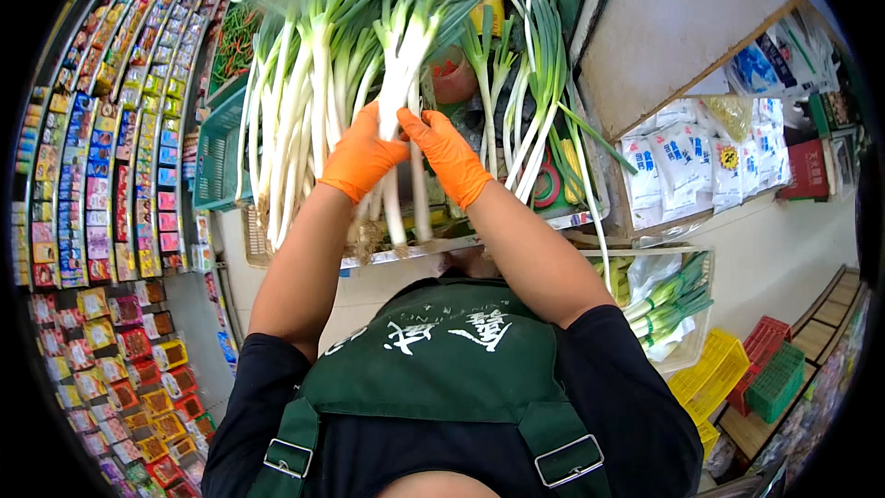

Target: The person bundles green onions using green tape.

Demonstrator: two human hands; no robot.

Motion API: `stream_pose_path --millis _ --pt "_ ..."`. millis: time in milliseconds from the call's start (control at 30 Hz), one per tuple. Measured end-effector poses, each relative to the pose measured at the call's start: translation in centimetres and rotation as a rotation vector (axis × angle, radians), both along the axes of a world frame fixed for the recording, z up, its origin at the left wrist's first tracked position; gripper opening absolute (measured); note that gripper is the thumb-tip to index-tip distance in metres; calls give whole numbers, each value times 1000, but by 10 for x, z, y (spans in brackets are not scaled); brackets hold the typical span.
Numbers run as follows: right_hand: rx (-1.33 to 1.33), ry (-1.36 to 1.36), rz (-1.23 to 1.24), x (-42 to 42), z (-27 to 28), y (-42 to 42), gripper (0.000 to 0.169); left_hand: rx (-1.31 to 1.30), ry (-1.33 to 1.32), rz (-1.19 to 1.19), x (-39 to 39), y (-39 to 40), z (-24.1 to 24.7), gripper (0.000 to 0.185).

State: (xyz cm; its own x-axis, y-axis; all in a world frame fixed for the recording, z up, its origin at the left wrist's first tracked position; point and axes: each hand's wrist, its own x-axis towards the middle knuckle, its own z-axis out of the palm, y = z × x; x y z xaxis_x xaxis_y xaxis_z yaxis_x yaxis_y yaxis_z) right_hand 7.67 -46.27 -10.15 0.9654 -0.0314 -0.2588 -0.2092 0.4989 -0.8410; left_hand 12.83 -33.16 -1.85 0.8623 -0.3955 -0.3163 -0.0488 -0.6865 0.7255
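Both my hands wear orange gloves and are over the produce stand. My left hand (363,152) grips the white stalks of a bunch of long green onions (404,66) from the left. My right hand (448,158) closes on the same bunch from the right, thumb and fingers around the stalks. The bunch's leaves point away from me, and rooted ends hang towards my apron. To the left lies a larger pile of long green onions (297,97), partly over a teal plastic crate (216,152). More loose stalks (543,104) lie to the right.
Shelves of packaged snacks (97,180) line the left. A red container (449,79) and a tape roll (550,185) sit on the stand. At right are white printed bags (677,159), bundled green onions (660,304), a yellow crate (712,366) and a green crate (776,382).
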Motion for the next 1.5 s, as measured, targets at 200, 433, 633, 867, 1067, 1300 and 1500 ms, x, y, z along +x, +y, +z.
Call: stream_pose_path --millis 200,433,633,867,1067,1300,1500 --pt "331 28 -203 -35 -28 -4 35 -667 503 4 -64 13 -37 69" --pt "181 86 -141 -65 -50 -4 29 -424 600 72 -112 25 -93 56" --pt "405 195 -231 -71 -78 -19 31 -518 527 151 -112 47 -132 47" --pt "646 185 -155 -71 -74 -19 27 -535 701 108 -129 46 -118 44" --pt "534 -45 -93 -79 -39 -23 40 -536 609 -42 -140 27 -97 53" --pt "44 -133 -259 -87 -9 -67 44 -562 68 -127 -142 -23 -91 64" --pt "-327 206 -393 -78 -111 -114 36 -447 458 57 -128 -50 -152 44"
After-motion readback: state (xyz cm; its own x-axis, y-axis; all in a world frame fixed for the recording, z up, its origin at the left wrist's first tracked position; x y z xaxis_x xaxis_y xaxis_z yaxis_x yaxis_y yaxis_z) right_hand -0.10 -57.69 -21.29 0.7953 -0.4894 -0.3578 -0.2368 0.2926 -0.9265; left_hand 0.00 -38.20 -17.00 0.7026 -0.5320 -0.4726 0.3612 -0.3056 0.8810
